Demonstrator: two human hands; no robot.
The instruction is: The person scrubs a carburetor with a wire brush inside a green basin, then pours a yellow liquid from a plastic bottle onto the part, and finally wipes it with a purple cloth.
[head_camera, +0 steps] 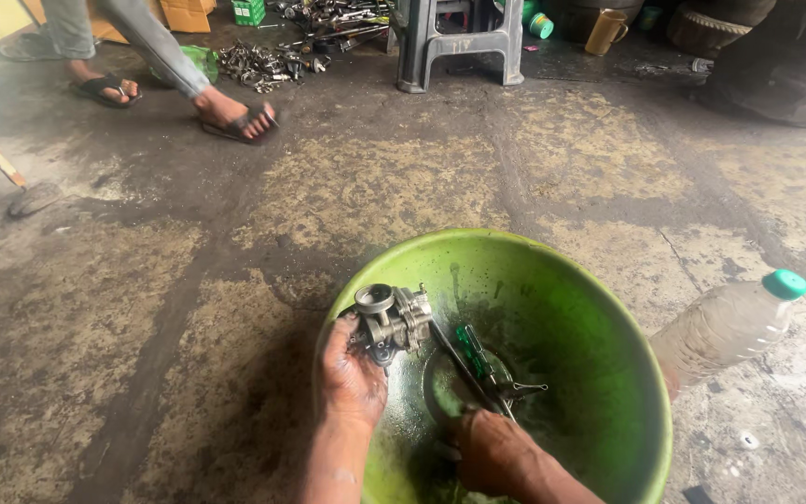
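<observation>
In the head view, the left hand (352, 373) is clenched around a small metal carburetor (392, 320), holding it just above the near-left rim of a green plastic basin (608, 308). The right hand (492, 453) reaches down into the basin and grips a green-handled screwdriver (468, 359) whose shaft angles up toward the carburetor; a few small dark parts lie in the wet bottom beside it. The carburetor looks like a dense, rigid casting, probably slick with liquid, so its blocky body gives a safer hold than the round throat or thin fittings. The basin sits on a stained, oily concrete floor (188, 308). A clear plastic bottle (729, 327) with a green cap lies just right of the basin. Farther off stand a grey plastic stool (459, 42), a heap of metal parts (263, 63) and another person's sandalled feet (235, 114).
</observation>
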